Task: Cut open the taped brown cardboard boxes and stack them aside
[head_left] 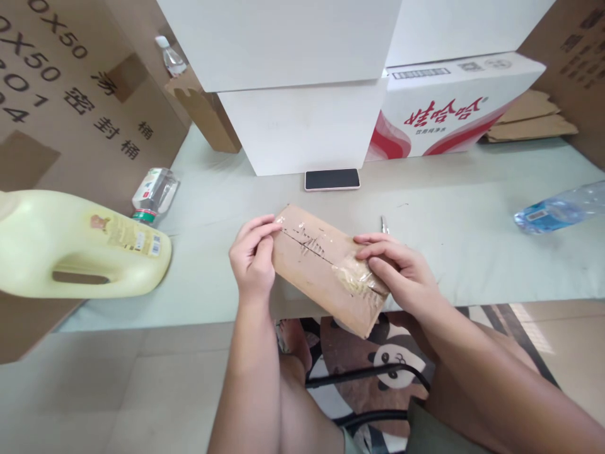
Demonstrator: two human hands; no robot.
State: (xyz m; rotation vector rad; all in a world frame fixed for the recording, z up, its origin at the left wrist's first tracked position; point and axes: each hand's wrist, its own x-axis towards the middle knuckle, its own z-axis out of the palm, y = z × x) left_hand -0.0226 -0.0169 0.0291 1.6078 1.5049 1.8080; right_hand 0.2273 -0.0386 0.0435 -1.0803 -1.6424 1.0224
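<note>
A small brown cardboard box is held tilted over the table's front edge, between my two hands. Clear tape runs over its top seam and is crumpled near the right end. My left hand grips the left end, with the thumb bent against the fingers. At the right end my right hand is closed, its fingertips on the crumpled tape. Just beyond that hand a small metal object, perhaps a key or blade, lies on the cloth, partly hidden by the fingers.
A phone lies in front of stacked white cartons. To the left are a yellow jug and a clear bottle on its side. Far right lies a water bottle. Large cardboard boxes stand at both sides.
</note>
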